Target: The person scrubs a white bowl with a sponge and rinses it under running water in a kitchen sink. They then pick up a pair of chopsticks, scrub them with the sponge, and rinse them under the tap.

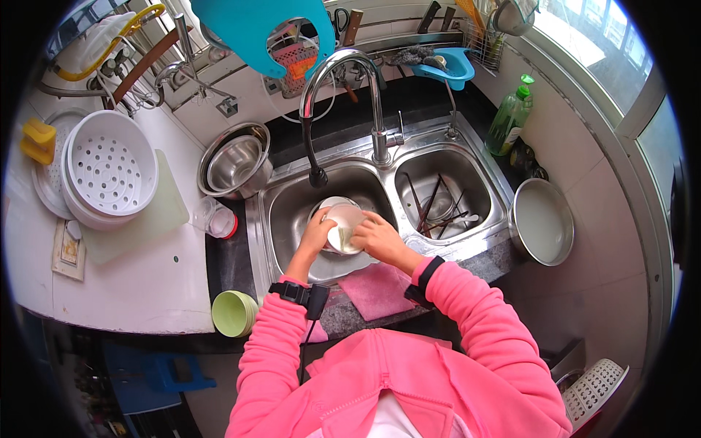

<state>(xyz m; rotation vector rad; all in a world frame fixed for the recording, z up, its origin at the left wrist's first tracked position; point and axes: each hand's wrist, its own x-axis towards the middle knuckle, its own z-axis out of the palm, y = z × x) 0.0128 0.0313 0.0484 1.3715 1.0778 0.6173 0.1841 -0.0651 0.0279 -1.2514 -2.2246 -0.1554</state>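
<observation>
A white bowl (346, 214) is held between both hands above the left basin (282, 230) of a stainless steel double sink. My left hand (317, 232) grips its left rim, thumb over the edge. At the opposite side, my right hand (378, 236) has its fingers on the rim and inside the bowl. Something pale yellowish-green shows by the right fingertips; whether it is a cloth or part of the bowl cannot be told. Other white dishes (331, 201) lie partly hidden underneath. A black-tipped chrome faucet (317, 176) hangs just behind, with no water visibly running.
The right basin (476, 180) contains dark chopsticks (430, 205) and a white spoon (467, 218). Pink cloth (375, 293) lies on the front edge. Around the sink stand steel bowls (235, 161), green bowls (233, 315), a plastic jar (216, 218), a pot of cloudy liquid (542, 222) and a green bottle (506, 123).
</observation>
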